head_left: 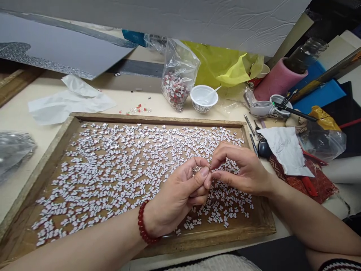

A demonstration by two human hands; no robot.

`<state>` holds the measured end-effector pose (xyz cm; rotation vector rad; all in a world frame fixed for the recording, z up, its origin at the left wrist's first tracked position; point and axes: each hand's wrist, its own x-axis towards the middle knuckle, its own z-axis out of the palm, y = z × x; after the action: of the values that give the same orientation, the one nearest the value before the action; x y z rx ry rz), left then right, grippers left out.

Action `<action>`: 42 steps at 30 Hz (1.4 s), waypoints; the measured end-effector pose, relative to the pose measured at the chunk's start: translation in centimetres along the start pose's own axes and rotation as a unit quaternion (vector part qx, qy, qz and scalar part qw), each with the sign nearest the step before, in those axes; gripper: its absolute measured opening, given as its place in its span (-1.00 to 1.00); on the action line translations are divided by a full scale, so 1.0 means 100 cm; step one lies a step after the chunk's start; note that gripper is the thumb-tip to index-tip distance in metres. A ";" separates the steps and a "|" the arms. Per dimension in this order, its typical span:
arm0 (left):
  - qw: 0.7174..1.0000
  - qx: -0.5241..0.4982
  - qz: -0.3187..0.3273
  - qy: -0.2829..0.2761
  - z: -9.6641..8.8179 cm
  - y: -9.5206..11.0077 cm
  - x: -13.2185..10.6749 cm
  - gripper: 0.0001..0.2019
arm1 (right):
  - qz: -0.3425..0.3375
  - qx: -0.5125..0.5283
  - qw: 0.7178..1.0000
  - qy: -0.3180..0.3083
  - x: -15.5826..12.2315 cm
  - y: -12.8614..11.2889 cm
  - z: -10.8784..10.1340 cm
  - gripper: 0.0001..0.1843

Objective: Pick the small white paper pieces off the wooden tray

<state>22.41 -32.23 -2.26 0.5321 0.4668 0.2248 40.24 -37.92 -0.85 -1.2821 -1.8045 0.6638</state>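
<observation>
My left hand [186,188], with a red bead bracelet [144,222] at the wrist, is closed on several small shiny metal pieces [196,171]. Thumb and forefinger pinch at the fingertips, where my right hand [239,169] meets them. The right thumb and forefinger are also pinched together, on something too small to make out. Both hands hover over the right half of a wooden-framed tray [158,119]. Spread across its brown bottom are a great many small whitish cherry-shaped pieces [113,180], lying flat.
Behind the tray stand a clear bag of red and white pieces [176,88] and a white bowl with a spoon [203,98]. Loose red and clear bits [139,109] lie nearby. At right are a pink roll [280,79], pens, crumpled tissue [286,146] and a black mouse-like object [264,148].
</observation>
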 end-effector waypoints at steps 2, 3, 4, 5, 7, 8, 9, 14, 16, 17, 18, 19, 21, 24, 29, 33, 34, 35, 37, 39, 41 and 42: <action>1.000 -0.002 0.005 0.002 -0.001 0.000 0.000 -0.88 | 0.005 0.013 1.000 -0.017 0.000 0.001 -0.001 -0.93; 1.000 -0.001 0.005 0.001 -0.001 0.000 0.000 -0.89 | 0.008 0.017 1.000 -0.020 0.000 0.001 0.000 -0.94; 1.000 0.000 0.004 -0.001 -0.001 -0.001 -0.001 -0.90 | 0.012 0.019 1.000 -0.021 0.000 0.002 0.000 -0.95; 1.000 0.002 0.004 -0.002 -0.001 -0.001 -0.001 -0.90 | 0.015 0.021 0.999 -0.020 0.000 0.001 0.001 -0.95; 1.000 0.005 0.000 -0.004 -0.001 -0.001 -0.001 -0.91 | 0.020 0.022 0.999 -0.018 -0.001 0.001 0.002 -0.95; 1.000 0.006 -0.002 -0.003 0.000 -0.001 0.000 -0.91 | 0.020 0.022 0.999 -0.018 -0.001 0.000 0.003 -0.96; 1.000 0.007 -0.003 -0.001 0.000 -0.001 0.000 -0.91 | 0.019 0.020 0.999 -0.018 -0.001 0.000 0.003 -0.96; 1.000 -0.004 -0.008 0.015 0.000 0.000 0.001 -0.85 | 0.039 -0.026 0.998 0.045 0.001 0.009 -0.012 -0.95; 0.999 -0.017 -0.018 0.022 0.001 0.001 0.000 -0.85 | 0.068 -0.113 0.985 0.109 0.002 0.023 -0.023 -0.95; 0.999 -0.024 -0.023 0.027 0.001 0.002 0.000 -0.85 | 0.081 -0.174 0.971 0.139 0.002 0.031 -0.028 -0.94; 0.999 -0.028 -0.025 0.032 0.001 0.002 0.000 -0.85 | 0.084 -0.234 0.956 0.154 0.002 0.039 -0.032 -0.93; 0.998 -0.032 -0.026 0.038 0.001 0.002 0.000 -0.85 | 0.085 -0.279 0.944 0.154 0.002 0.047 -0.036 -0.92; 0.998 -0.033 -0.027 0.045 0.001 0.001 0.000 -0.87 | 0.085 -0.331 0.929 0.141 0.002 0.058 -0.039 -0.90; 0.999 -0.021 -0.034 0.038 0.000 0.000 0.000 -0.92 | 0.088 -0.357 0.921 0.125 0.002 0.065 -0.037 -0.90; 0.998 0.006 -0.056 -0.004 -0.001 -0.002 -0.001 -0.85 | 0.104 -0.393 0.904 0.131 0.002 0.064 -0.035 -0.91; 0.997 0.032 -0.061 -0.016 -0.001 -0.004 -0.002 -0.70 | 0.101 -0.412 0.897 0.122 0.002 0.063 -0.035 -0.91; 0.997 0.035 -0.060 -0.016 -0.002 -0.004 -0.002 -0.67 | 0.100 -0.418 0.896 0.117 0.002 0.063 -0.035 -0.91; 0.998 0.036 -0.058 -0.017 -0.002 -0.005 -0.002 -0.65 | 0.098 -0.424 0.893 0.110 0.002 0.063 -0.035 -0.91; 0.998 0.032 -0.055 -0.022 -0.002 -0.004 -0.002 -0.63 | 0.094 -0.440 0.888 0.097 0.002 0.063 -0.035 -0.91; 0.998 0.023 -0.051 -0.026 -0.002 -0.003 -0.001 -0.63 | 0.089 -0.453 0.882 0.088 0.002 0.064 -0.034 -0.91; 0.998 0.008 -0.054 -0.027 -0.002 0.000 -0.001 -0.65 | 0.085 -0.461 0.879 0.088 0.002 0.065 -0.034 -0.91; 0.998 0.001 -0.057 -0.024 -0.001 0.001 -0.001 -0.66 | 0.084 -0.462 0.878 0.088 0.001 0.065 -0.034 -0.91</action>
<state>22.23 -32.14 -2.29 0.5110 0.4487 0.1024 46.43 -35.64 -4.12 -2.0442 -1.9153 -0.3144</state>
